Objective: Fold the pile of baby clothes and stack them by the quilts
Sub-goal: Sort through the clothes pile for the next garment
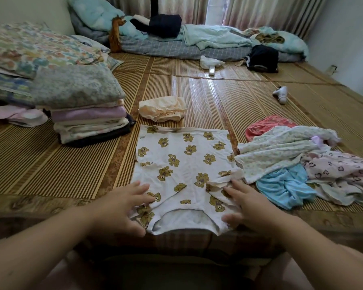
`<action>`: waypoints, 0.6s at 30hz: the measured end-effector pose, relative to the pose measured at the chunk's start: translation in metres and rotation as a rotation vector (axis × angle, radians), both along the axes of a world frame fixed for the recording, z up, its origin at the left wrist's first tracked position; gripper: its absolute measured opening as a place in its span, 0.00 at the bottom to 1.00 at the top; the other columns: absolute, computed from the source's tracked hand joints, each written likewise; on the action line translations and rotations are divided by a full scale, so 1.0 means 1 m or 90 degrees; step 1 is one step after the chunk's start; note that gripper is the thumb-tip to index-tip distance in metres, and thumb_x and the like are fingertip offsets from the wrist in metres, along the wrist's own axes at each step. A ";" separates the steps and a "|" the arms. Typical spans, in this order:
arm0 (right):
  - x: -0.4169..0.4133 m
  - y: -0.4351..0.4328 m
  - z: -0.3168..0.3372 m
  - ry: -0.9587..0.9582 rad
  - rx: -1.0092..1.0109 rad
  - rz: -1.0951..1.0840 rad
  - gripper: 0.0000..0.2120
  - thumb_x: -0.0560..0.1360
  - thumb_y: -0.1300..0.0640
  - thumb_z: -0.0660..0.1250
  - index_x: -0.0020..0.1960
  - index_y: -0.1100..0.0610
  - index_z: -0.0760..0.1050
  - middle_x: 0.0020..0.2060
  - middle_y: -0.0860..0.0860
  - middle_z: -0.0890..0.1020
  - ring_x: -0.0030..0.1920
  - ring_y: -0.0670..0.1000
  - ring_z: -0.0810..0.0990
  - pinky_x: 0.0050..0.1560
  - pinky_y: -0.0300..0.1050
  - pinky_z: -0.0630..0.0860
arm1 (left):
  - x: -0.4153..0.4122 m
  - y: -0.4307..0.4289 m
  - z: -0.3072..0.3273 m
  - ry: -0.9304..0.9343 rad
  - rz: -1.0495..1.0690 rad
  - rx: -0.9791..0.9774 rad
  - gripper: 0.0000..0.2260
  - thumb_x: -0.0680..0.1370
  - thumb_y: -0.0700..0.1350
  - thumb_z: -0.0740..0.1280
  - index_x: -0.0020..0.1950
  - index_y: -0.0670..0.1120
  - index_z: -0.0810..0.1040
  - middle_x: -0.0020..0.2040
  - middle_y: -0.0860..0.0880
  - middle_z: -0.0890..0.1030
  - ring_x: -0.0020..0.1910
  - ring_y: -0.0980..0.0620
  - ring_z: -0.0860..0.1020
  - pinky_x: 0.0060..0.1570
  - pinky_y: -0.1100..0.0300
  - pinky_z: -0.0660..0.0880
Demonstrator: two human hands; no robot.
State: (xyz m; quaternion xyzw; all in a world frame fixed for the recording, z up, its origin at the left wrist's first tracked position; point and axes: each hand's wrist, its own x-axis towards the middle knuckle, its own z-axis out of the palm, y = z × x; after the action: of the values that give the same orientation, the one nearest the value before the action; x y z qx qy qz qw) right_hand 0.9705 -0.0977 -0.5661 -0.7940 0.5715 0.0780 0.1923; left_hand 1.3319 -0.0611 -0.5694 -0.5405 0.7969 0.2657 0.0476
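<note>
A white baby shirt with brown bear prints lies spread flat on the bamboo mat, neckline toward me. My left hand rests on its near left shoulder with fingers spread. My right hand lies on its near right side, fingers straight, beside a folded-in sleeve. To the right is the unfolded pile: a floral garment, a blue piece, a pink heart-print piece and a coral one. A folded peach garment sits behind the shirt. A stack of folded clothes stands at left by the quilts.
The bamboo mat covers a wide platform whose wooden front edge runs near me. At the back lie a mattress with teal bedding, dark bags and a white sock. Curtains hang behind.
</note>
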 end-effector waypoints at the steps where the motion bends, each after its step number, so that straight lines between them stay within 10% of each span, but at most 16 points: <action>1: 0.003 -0.005 -0.002 0.011 -0.022 -0.003 0.44 0.69 0.28 0.62 0.78 0.48 0.55 0.79 0.49 0.46 0.78 0.51 0.47 0.75 0.50 0.51 | -0.001 0.001 -0.002 -0.006 0.003 -0.009 0.41 0.63 0.69 0.69 0.73 0.69 0.55 0.73 0.69 0.42 0.73 0.65 0.37 0.71 0.54 0.41; 13: 0.025 -0.055 -0.003 -0.111 -0.164 -0.035 0.27 0.74 0.40 0.66 0.70 0.46 0.67 0.78 0.47 0.53 0.74 0.52 0.62 0.68 0.51 0.64 | -0.010 0.007 -0.014 -0.106 -0.017 -0.050 0.47 0.64 0.64 0.72 0.74 0.69 0.44 0.77 0.61 0.37 0.73 0.58 0.32 0.71 0.50 0.34; 18: -0.017 -0.010 -0.015 -0.065 -0.097 0.049 0.41 0.64 0.21 0.55 0.74 0.36 0.58 0.77 0.38 0.47 0.77 0.46 0.52 0.73 0.47 0.52 | -0.013 0.006 -0.024 -0.130 -0.018 -0.102 0.39 0.72 0.60 0.66 0.74 0.68 0.42 0.79 0.55 0.39 0.73 0.56 0.33 0.71 0.45 0.38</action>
State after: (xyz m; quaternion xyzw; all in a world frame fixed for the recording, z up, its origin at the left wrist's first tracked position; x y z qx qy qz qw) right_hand 0.9532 -0.1073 -0.5809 -0.8306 0.5344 0.0013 0.1569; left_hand 1.3185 -0.0552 -0.5936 -0.5556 0.8140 0.1442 0.0887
